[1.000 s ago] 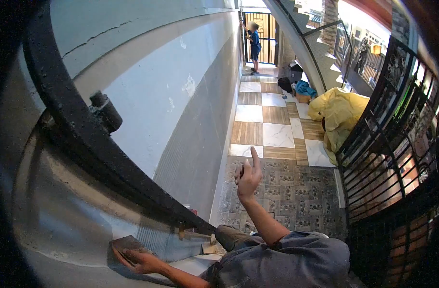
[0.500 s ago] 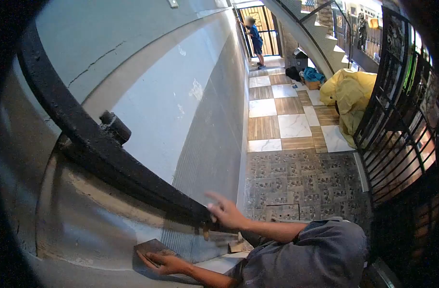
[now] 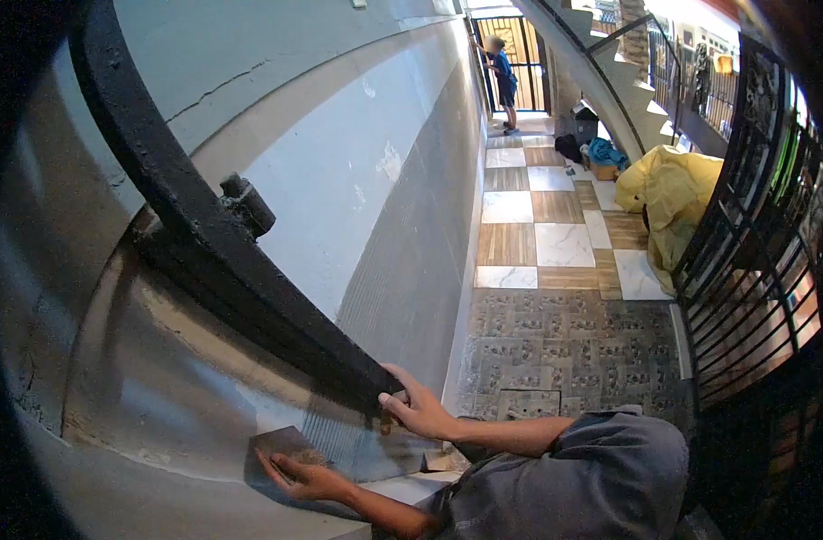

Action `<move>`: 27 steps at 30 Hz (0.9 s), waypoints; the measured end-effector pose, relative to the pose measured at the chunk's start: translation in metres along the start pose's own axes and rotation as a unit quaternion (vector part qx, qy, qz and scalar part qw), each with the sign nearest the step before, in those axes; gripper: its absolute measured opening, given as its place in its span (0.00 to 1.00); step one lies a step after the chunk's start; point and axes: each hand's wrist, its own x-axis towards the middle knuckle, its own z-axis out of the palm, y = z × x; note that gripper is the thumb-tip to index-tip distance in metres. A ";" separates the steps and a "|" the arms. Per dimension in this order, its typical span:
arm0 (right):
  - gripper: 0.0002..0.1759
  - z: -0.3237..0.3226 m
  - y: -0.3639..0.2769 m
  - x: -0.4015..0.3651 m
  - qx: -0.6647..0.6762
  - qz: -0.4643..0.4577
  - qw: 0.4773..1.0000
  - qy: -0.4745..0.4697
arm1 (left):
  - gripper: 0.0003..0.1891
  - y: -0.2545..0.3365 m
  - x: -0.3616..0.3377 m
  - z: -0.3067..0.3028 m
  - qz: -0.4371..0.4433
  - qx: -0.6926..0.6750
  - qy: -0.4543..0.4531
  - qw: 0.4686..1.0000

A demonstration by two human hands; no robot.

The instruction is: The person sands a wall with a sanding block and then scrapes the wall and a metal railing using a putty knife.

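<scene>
My right hand (image 3: pixel 418 409) closes round the lower end of a thick black metal bar (image 3: pixel 222 238). Its fingers go over the far side, and the thumb presses on the near side. A stubby bolt-like piece (image 3: pixel 248 207) juts from the bar. Below, my left hand (image 3: pixel 305 477) is curled, palm turned up, on a flat dark shiny plate (image 3: pixel 290 441) against the wall. Its exact kind is hard to make out. Behind it the grey wall (image 3: pixel 411 207) carries fine ridges. A small brown piece (image 3: pixel 443 462) lies beneath my right forearm.
A black barred gate (image 3: pixel 754 270) stands on the right, beside a yellow sheet (image 3: pixel 673 189). Patterned dark tiles (image 3: pixel 556 351) meet a white and wood-look checkered floor (image 3: pixel 565 243). Farther off are stairs (image 3: pixel 610 85), bags (image 3: pixel 601 153) and a person (image 3: pixel 503 85) near a door.
My right hand, blurred with a finger stretched out before, now grips the bar's end. My left hand stays at the plate. The view has shifted slightly.
</scene>
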 end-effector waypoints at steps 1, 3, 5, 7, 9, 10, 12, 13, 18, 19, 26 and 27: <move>0.31 -0.001 -0.002 0.000 -0.015 0.012 1.000 -0.002 | 0.19 -0.003 0.000 0.000 0.004 0.002 -0.001 1.000; 0.31 0.001 -0.005 -0.001 -0.029 0.024 0.999 -0.003 | 0.19 -0.001 -0.001 0.001 -0.031 -0.011 0.010 0.999; 0.32 0.003 -0.008 -0.002 0.007 0.019 1.000 0.005 | 0.20 -0.004 -0.001 0.001 -0.059 -0.035 0.010 0.998; 0.31 0.006 0.003 0.000 0.006 -0.006 1.000 0.016 | 0.20 -0.008 -0.001 0.001 -0.089 -0.059 0.013 0.994; 0.30 0.007 0.010 0.002 0.004 -0.029 0.999 0.026 | 0.21 -0.012 0.000 -0.001 -0.078 -0.037 0.005 0.996; 0.30 0.008 0.013 0.002 0.003 -0.040 0.999 0.028 | 0.21 -0.012 0.000 -0.001 -0.078 -0.035 0.006 0.996; 0.30 0.009 0.012 0.001 0.004 -0.050 0.998 0.028 | 0.20 -0.006 -0.001 0.001 -0.080 -0.070 0.011 0.994; 0.30 0.009 0.011 -0.001 0.012 -0.037 0.999 0.020 | 0.20 -0.005 0.000 0.001 -0.079 -0.069 0.011 0.994; 0.32 0.007 0.005 -0.001 0.029 -0.014 0.999 0.007 | 0.19 0.000 0.001 0.002 -0.092 -0.053 0.015 0.994; 0.32 0.006 0.004 -0.001 0.017 -0.012 1.000 0.005 | 0.19 -0.003 0.001 0.002 -0.092 -0.052 0.015 0.994; 0.32 0.001 -0.003 -0.003 0.000 0.027 0.999 -0.019 | 0.21 -0.001 0.001 0.000 -0.061 -0.036 0.021 0.997; 0.32 0.001 0.000 -0.003 -0.001 0.029 0.999 -0.020 | 0.21 -0.003 0.001 0.001 -0.068 -0.046 0.022 0.996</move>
